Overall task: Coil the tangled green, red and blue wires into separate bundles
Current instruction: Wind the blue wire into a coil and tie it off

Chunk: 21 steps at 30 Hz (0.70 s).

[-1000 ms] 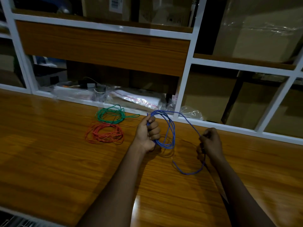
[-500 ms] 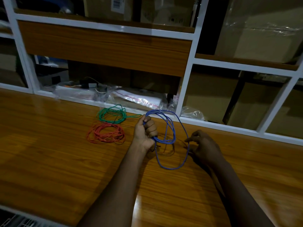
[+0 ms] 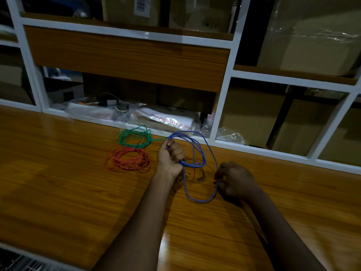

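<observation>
My left hand (image 3: 172, 159) grips the gathered turns of thin, glossy blue wire (image 3: 199, 201). My right hand (image 3: 234, 180) pinches its hanging loop, now drawn closer than a second ago: another turn is ready. The green wire coil (image 3: 122, 140) and red wire coil (image 3: 127, 167) lie flat near the polished wooden counter's (image 3: 78, 192) far edge.

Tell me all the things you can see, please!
green wire: one coil, green, on the table by the shelf
red wire: one coil, red, on the table beside the green wire
blue wire: one, blue, partly coiled, held in both hands
table: one, brown wood, under the wires
shelf unit: one, white frame, behind the table
plastic bags: several, clear, lowest shelf
cardboard boxes: several, brown, in the shelves
left hand: one, grips the blue coils
right hand: one, pinches the blue loop
</observation>
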Motion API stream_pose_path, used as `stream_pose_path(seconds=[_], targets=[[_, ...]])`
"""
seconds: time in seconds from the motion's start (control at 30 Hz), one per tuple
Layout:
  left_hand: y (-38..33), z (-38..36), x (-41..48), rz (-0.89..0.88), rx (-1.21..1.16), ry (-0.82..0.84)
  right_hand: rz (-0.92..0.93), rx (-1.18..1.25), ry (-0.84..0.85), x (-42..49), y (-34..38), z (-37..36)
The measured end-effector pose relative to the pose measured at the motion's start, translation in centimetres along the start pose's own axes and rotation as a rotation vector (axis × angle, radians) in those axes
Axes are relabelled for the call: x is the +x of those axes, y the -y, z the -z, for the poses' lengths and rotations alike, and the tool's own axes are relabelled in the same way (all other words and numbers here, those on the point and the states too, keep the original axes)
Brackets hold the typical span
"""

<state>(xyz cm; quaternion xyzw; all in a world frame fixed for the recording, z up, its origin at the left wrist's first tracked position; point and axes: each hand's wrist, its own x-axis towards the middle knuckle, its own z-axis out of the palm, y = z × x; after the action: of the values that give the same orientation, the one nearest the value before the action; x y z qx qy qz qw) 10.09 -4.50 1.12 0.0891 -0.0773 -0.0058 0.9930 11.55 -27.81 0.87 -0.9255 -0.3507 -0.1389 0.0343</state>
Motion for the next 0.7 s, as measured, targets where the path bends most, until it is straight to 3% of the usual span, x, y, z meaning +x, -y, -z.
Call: stream_pose_path(seconds=[0.13,0.27,0.43,0.7], targets=[[-0.3,0.2,0.1,-0.008,0.02,-0.001,0.021,-0.003,0.023,-0.1,-0.4,-0.2],[-0.5,0.1,-0.1,-0.039,0.016,-0.027,0.0,0.181,-0.22,-0.4,-1.5,-0.9],[-0.2,0.0,-0.1,-0.027,0.032,-0.032,-0.146,0.69,-0.51,-0.5,-0.9,-0.9],[0.7,-0.3,0.0,0.014,0.115,-0.058,-0.153,0.879,-0.585,0.0,0.4,-0.6]])
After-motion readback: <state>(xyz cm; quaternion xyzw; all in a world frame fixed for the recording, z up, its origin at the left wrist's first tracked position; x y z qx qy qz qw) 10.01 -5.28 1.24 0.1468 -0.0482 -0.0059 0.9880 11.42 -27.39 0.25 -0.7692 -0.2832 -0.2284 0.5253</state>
